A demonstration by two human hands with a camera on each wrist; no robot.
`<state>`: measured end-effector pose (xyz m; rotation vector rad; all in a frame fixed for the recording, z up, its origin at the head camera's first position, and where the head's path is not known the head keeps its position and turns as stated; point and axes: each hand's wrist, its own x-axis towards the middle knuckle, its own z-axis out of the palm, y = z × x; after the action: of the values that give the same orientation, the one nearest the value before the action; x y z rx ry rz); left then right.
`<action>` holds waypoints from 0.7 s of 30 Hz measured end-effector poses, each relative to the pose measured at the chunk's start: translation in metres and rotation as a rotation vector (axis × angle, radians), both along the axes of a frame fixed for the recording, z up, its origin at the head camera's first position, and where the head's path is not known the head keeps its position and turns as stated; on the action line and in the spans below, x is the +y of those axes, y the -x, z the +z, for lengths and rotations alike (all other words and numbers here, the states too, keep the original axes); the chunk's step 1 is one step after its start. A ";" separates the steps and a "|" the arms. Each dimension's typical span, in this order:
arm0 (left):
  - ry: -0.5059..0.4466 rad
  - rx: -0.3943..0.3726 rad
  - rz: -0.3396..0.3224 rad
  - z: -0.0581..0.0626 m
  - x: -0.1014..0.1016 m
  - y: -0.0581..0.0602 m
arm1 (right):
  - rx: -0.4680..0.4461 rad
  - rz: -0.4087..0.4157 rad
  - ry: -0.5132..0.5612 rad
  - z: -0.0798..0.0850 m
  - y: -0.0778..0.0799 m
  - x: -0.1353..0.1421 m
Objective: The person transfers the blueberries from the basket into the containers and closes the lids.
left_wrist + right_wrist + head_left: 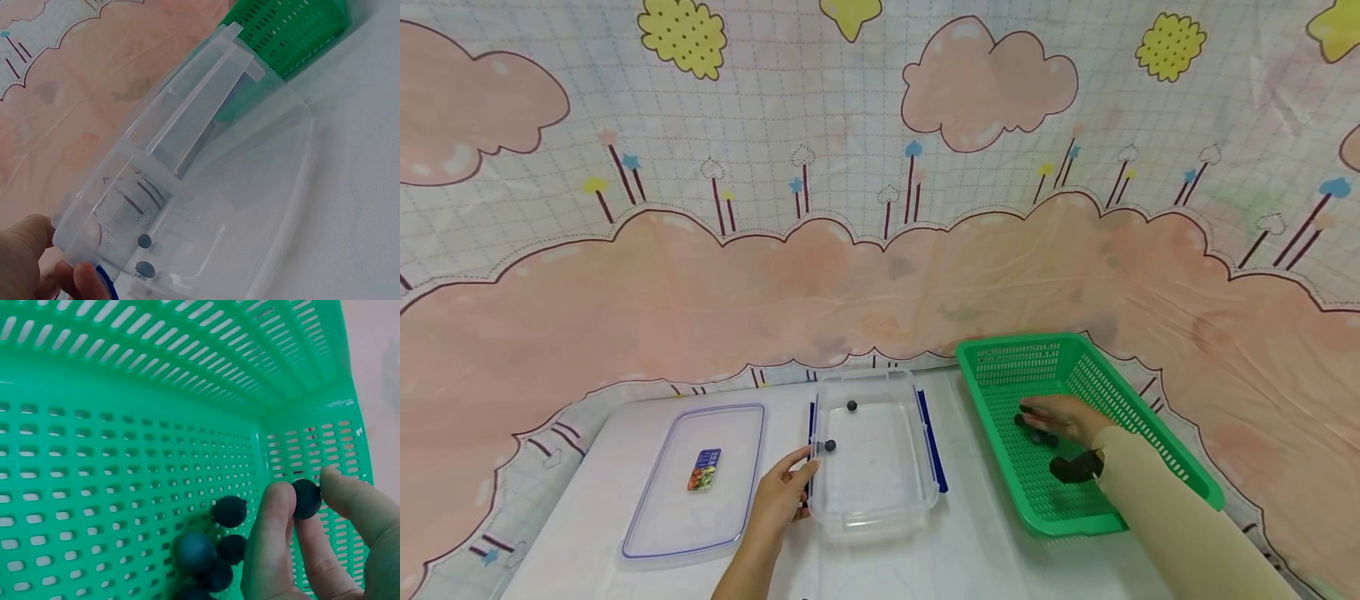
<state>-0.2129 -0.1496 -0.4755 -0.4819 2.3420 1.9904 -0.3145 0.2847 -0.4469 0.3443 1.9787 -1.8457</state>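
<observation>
Over the green basket (1000, 450), my right hand (1063, 417) pinches one dark blueberry (307, 499) between thumb and fingertips. Several more blueberries (229, 511) lie clustered on the basket's slotted floor, just beside those fingers. My left hand (781, 492) grips the left wall of a clear plastic box (874, 521), near a blue side clip (106, 282); part of its fingers is hidden behind the wall. Inside this box sit two blueberries, one toward the back (852, 406) and one by the left wall (830, 446).
A clear lid (658, 525) with a blue seal lies flat to the left, bearing a colourful label (703, 470). The box's other blue clip (932, 442) sticks out on its right side. A patterned cloth (850, 292) hangs behind the white table (977, 550).
</observation>
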 end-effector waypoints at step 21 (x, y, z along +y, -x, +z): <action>0.010 -0.009 0.009 -0.002 0.003 0.000 | 0.137 0.127 0.165 -0.003 -0.003 -0.026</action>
<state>-0.2130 -0.1466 -0.4779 -0.5021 2.3506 1.9768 -0.3110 0.2586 -0.4498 0.0433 1.8710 -1.9791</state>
